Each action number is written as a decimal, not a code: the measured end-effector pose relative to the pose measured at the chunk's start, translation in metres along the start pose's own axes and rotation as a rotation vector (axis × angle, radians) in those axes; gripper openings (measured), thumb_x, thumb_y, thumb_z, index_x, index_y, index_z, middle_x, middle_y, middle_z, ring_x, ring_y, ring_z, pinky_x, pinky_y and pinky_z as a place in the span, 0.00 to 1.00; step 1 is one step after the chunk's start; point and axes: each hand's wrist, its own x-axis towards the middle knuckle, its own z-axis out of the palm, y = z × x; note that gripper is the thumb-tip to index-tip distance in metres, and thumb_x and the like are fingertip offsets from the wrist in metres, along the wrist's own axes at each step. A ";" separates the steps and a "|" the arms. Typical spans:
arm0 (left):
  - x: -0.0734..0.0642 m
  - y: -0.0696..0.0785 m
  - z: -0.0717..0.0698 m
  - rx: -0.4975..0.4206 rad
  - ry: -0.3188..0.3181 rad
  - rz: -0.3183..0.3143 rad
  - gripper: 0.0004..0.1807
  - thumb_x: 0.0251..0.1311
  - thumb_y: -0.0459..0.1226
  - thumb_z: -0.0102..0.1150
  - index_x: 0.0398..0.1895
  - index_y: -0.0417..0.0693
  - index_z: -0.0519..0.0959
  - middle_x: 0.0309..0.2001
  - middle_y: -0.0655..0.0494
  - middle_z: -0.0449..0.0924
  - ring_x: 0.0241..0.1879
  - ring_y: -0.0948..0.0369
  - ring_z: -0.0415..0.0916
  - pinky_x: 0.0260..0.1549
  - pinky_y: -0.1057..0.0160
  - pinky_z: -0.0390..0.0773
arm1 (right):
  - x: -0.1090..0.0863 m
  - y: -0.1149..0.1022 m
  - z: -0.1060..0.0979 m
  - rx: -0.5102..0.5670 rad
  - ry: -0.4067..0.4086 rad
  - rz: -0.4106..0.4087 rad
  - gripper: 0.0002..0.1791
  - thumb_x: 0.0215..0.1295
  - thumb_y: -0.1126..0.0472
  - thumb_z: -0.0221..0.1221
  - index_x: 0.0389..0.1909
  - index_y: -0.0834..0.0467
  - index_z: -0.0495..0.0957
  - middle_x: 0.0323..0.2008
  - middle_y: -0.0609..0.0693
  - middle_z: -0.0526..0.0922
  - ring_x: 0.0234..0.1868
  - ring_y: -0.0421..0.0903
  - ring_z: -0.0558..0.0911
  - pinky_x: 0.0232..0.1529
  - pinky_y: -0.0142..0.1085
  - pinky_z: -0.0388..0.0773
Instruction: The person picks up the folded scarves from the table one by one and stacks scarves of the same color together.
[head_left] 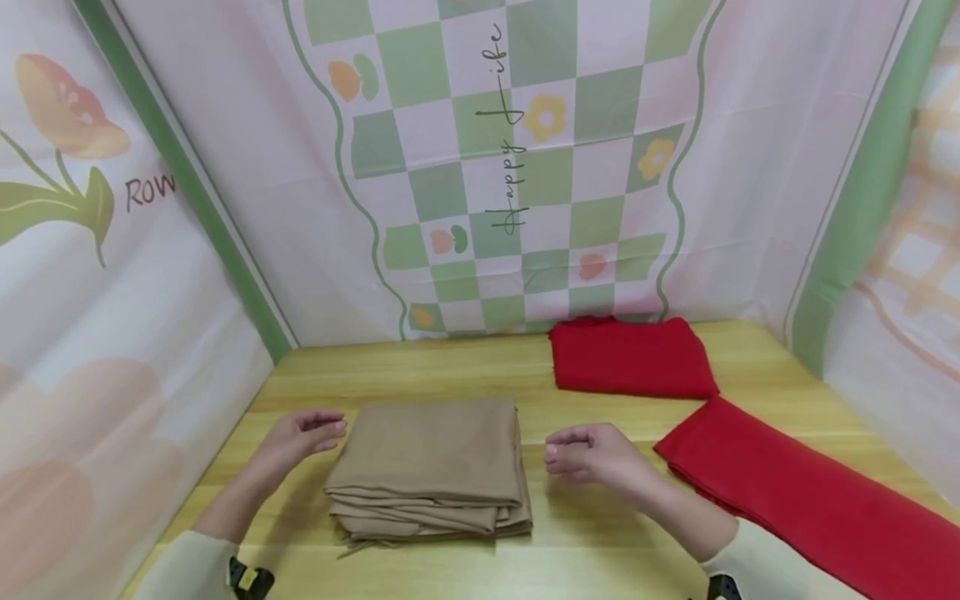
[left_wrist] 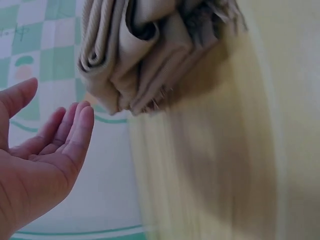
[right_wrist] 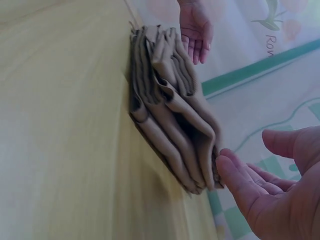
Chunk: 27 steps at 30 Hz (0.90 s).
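Note:
A brown cloth (head_left: 435, 446), folded into a thick rectangular stack, lies on the table between the two hands. Its layered edges and some frayed threads show in the left wrist view. My left hand (head_left: 302, 435) hovers just left of the cloth, fingers relaxed and holding nothing. On the other side my right hand (head_left: 592, 457) is apart from the cloth, its fingers loosely bent around empty air. In the right wrist view the cloth's folds (right_wrist: 170, 110) face the right hand (right_wrist: 280, 180), with the left hand (right_wrist: 196, 31) beyond.
A folded red cloth (head_left: 633, 358) lies at the back right of the wooden table (head_left: 420, 371). A longer red cloth (head_left: 817, 492) stretches along the right side, near the right forearm. Printed curtains (head_left: 525, 167) hang behind and at both sides.

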 end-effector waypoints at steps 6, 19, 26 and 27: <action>0.010 0.009 0.020 -0.059 0.013 0.042 0.24 0.63 0.33 0.61 0.57 0.24 0.70 0.52 0.37 0.76 0.47 0.53 0.79 0.48 0.59 0.79 | -0.005 -0.005 -0.012 0.013 0.029 -0.017 0.26 0.67 0.60 0.61 0.55 0.78 0.69 0.45 0.64 0.82 0.47 0.59 0.82 0.46 0.46 0.81; 0.024 0.038 0.087 -0.089 -0.092 0.165 0.16 0.63 0.32 0.61 0.50 0.28 0.77 0.45 0.42 0.80 0.44 0.53 0.80 0.49 0.51 0.78 | -0.018 -0.008 -0.047 -0.031 0.163 0.003 0.21 0.68 0.57 0.60 0.49 0.73 0.74 0.40 0.59 0.84 0.41 0.50 0.84 0.43 0.41 0.82; 0.027 0.052 0.128 -0.054 -0.231 0.213 0.19 0.64 0.35 0.61 0.51 0.27 0.76 0.44 0.43 0.81 0.45 0.47 0.79 0.46 0.52 0.80 | -0.031 -0.004 -0.076 -0.056 0.262 0.056 0.23 0.68 0.54 0.60 0.50 0.71 0.74 0.39 0.55 0.84 0.40 0.48 0.84 0.42 0.39 0.82; 0.028 0.053 0.134 -0.078 -0.252 0.219 0.19 0.64 0.33 0.61 0.51 0.25 0.75 0.44 0.41 0.81 0.45 0.46 0.79 0.47 0.52 0.79 | -0.033 -0.004 -0.080 -0.061 0.273 0.059 0.24 0.68 0.54 0.60 0.51 0.72 0.74 0.39 0.55 0.84 0.40 0.48 0.84 0.42 0.39 0.82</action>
